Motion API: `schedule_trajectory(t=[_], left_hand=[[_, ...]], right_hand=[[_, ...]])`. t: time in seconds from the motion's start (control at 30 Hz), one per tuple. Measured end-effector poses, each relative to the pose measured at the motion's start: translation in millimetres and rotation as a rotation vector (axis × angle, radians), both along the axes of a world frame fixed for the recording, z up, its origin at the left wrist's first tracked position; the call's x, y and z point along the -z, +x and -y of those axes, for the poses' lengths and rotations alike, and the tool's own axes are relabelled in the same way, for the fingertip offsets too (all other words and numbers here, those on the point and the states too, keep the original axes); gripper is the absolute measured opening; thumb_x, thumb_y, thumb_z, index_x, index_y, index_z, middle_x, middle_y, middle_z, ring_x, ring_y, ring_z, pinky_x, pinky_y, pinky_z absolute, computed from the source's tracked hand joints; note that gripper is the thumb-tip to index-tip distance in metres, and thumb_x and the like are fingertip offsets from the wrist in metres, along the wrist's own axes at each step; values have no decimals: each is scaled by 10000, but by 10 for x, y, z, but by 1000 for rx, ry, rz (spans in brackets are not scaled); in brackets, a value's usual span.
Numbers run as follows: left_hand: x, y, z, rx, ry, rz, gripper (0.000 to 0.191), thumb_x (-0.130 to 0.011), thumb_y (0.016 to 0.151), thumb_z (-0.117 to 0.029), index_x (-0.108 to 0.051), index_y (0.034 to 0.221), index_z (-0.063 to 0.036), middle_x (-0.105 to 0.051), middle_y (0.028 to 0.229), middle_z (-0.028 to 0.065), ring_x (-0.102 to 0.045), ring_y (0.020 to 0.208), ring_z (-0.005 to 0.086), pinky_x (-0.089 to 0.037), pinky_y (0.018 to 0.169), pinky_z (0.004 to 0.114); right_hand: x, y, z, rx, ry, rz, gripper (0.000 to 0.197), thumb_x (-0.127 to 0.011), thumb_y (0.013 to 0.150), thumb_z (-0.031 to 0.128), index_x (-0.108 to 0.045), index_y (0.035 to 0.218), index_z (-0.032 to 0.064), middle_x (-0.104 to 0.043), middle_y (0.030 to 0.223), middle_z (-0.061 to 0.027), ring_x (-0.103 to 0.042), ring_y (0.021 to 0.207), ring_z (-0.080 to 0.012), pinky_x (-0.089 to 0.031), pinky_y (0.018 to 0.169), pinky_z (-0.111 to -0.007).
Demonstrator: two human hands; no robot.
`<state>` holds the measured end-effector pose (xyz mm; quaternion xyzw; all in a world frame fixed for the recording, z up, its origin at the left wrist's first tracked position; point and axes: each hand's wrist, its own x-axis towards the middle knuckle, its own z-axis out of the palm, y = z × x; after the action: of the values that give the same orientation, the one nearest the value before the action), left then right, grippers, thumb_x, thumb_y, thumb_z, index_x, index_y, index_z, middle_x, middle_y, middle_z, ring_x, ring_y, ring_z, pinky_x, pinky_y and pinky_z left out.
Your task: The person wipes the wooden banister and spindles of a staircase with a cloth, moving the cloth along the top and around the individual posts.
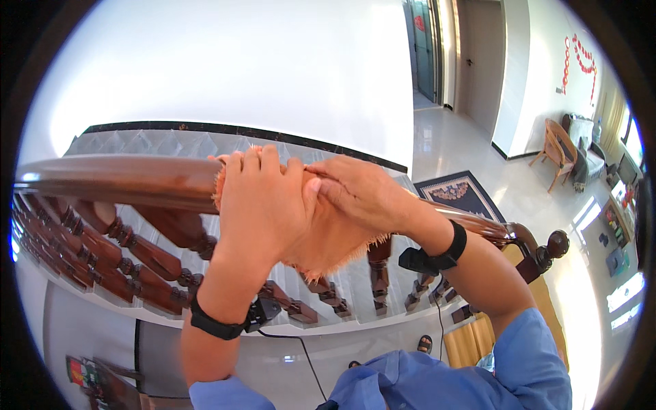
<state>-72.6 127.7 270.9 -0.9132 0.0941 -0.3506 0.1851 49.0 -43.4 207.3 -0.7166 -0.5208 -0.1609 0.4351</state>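
An orange cloth with a fringed edge [328,246] is draped over the polished dark wooden handrail [128,179] of a staircase. My left hand [266,195] lies on the cloth, its fingers wrapped over the top of the rail. Close beside it, my right hand [359,189] holds the cloth, its thumb touching the left hand's thumb area. The cloth hangs down on my side of the rail. What lies under my palms is hidden. A black strap with a small device sits on each wrist.
Turned wooden balusters [154,256] stand below the rail along the grey stair treads [169,141]. The rail ends at a round-topped newel post [557,244]. Beyond are a patterned mat [461,195] and a wicker chair [558,148]. Thin black cables [307,353] hang below my arms.
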Motion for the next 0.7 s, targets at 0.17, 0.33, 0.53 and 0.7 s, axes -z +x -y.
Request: schedule_trajectory(t=[0.17, 0.33, 0.53, 0.7], left_hand=[[570, 440, 862, 36, -10, 14, 275, -616, 1006, -313, -712, 1059, -61, -644, 1121, 195, -592, 1095, 411, -439, 986, 549], [1236, 953, 2011, 32, -47, -267, 418, -656, 987, -400, -665, 1228, -59, -627, 1239, 237, -574, 1204, 450, -420, 1043, 581], [2206, 1628, 3510, 131, 22, -547, 691, -782, 868, -485, -598, 1334, -9, -622, 1310, 291, -601, 1227, 477, -440, 1072, 590], [3277, 2261, 4333, 168, 194, -426, 812, -854, 786, -476, -568, 1344, 39, -630, 1305, 344, -662, 1132, 476, -513, 954, 581]], right_hand=[[490, 262, 939, 36, -136, -142, 436, -526, 1065, 301, -628, 1391, 31, -689, 1275, -228, -643, 1201, -416, -503, 1058, -488], [1409, 679, 1977, 257, -61, -162, 310, -533, 1047, 294, -709, 1131, 52, -728, 1111, -167, -664, 1105, -377, -511, 982, -496], [2662, 1088, 3409, 531, -98, -208, 290, -542, 1029, 234, -715, 1198, 76, -716, 1151, -141, -651, 1138, -347, -500, 1046, -470], [3362, 1325, 4324, 695, -116, -234, 307, -563, 1015, 212, -711, 1248, 79, -705, 1253, -141, -637, 1237, -338, -476, 1114, -474]])
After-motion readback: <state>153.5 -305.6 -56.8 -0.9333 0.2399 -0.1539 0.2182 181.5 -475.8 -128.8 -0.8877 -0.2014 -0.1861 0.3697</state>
